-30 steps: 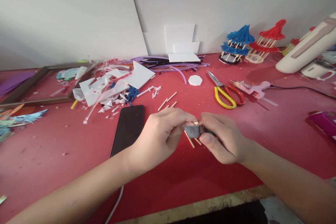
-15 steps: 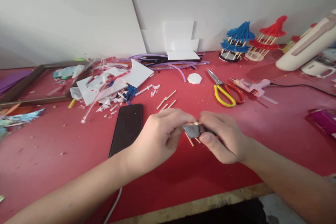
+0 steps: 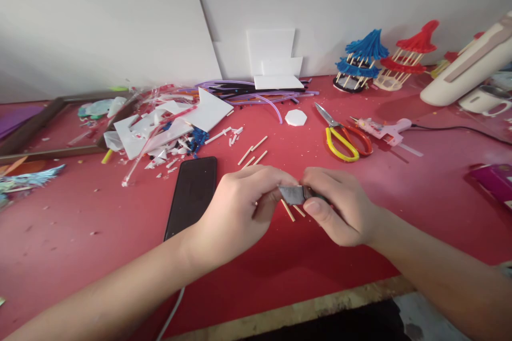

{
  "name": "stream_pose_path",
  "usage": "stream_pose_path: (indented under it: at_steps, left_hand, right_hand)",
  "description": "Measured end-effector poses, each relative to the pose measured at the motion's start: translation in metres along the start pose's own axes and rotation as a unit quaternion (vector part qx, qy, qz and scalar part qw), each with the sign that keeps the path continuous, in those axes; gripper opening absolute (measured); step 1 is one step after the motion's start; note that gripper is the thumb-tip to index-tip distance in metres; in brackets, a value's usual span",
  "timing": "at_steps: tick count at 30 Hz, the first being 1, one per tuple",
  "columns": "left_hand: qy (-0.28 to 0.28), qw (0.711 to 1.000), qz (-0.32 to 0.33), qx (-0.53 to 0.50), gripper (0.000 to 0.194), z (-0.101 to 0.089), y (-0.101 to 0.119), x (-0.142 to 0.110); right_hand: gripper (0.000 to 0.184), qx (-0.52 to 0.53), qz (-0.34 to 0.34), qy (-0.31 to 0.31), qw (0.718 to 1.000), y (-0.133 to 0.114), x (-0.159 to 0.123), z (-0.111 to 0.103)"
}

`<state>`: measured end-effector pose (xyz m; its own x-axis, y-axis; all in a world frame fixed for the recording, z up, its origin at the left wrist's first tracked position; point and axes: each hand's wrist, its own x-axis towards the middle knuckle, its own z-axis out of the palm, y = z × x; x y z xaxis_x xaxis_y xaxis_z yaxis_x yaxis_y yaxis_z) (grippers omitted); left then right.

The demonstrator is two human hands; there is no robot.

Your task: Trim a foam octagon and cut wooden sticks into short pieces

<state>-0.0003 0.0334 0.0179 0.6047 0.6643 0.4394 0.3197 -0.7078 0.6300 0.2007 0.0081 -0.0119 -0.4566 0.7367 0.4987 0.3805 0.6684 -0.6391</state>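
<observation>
Both hands met over the red desk (image 3: 360, 256), the right hand (image 3: 340, 205) clenched on a small grey cutter (image 3: 294, 194), the left hand (image 3: 240, 208) pinching a thin stick (image 3: 288, 210) at its blade, seemingly mid-trim, needing steady pressure.

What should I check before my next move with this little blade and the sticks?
1. Both hands on the blade: ok, left hand and right hand pinch the grey blade.
2. Stick under the blade: cannot tell, fingers hide it.
3. Spare sticks close: ok.
4. Phone apart from the blade: ok, beside the left hand.
5. Scissors out of the way: ok.
</observation>
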Motion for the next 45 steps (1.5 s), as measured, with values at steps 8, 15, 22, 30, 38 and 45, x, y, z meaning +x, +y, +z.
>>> stream_pose_path:
  at_steps: [8, 15, 22, 30, 38, 45]
  left_hand:
    - [0.016, 1.0, -0.013, 0.019, 0.031, 0.0019, 0.0029, 0.0006]
    - [0.02, 0.999, -0.025, 0.014, 0.034, 0.0017, 0.0028, 0.0001]
    - [0.023, 0.999, -0.04, 0.011, 0.035, 0.0032, 0.0029, -0.0001]
    - [0.032, 0.998, -0.054, 0.0, 0.038, 0.0041, 0.0043, -0.0001]
    - [0.029, 0.998, -0.063, -0.003, 0.04, 0.0054, 0.005, -0.0011]
    - [0.027, 0.997, -0.068, -0.002, 0.04, 0.0048, 0.0055, 0.0002]
  right_hand:
    - [0.023, -0.017, -0.002, 0.005, 1.0, -0.0013, -0.0014, -0.0007]
    - [0.023, -0.02, 0.0, 0.001, 1.0, 0.0001, -0.001, -0.0001]
    - [0.024, -0.019, 0.011, -0.001, 1.0, -0.0013, -0.0016, 0.0005]
    - [0.023, -0.028, 0.011, -0.002, 1.0, -0.0009, -0.0021, 0.0019]
    - [0.023, -0.032, 0.015, -0.005, 0.999, -0.0028, -0.0018, 0.0008]
    - [0.023, -0.034, 0.017, -0.005, 0.999, -0.0027, -0.0028, 0.0016]
